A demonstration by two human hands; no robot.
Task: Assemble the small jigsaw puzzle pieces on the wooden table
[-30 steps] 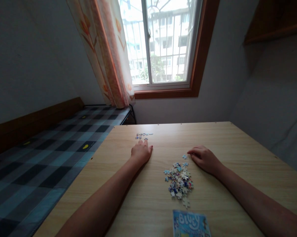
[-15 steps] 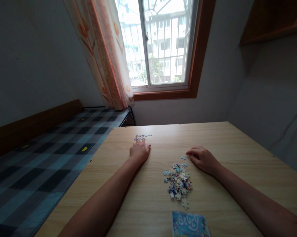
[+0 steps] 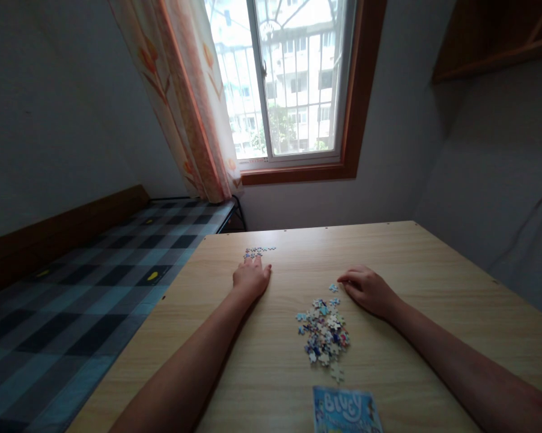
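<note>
My left hand (image 3: 252, 278) lies palm down at the far left of the table, fingers spread. Its fingertips touch or nearly touch the lower edge of a small joined section of jigsaw puzzle (image 3: 254, 251). On the right, my right hand (image 3: 365, 286) rests on the tabletop with loosely bent fingers and nothing visible in them. Just left of its fingertips is a loose blue-and-white puzzle piece (image 3: 333, 288), with another piece (image 3: 334, 302) below. A heap of mixed puzzle pieces (image 3: 325, 334) sits between my forearms, some face up and some showing pale backs.
Nearest me on the light wooden table (image 3: 271, 367) lies a blue "Bluey" picture packet (image 3: 347, 410), cut off by the frame. A bed with a checked cover (image 3: 95, 300) stands along the left. Behind the table are a curtain (image 3: 185, 108) and a window (image 3: 298, 90).
The view has shifted slightly. Both hands stay in nearly the same places, and the puzzle pieces look unmoved.
</note>
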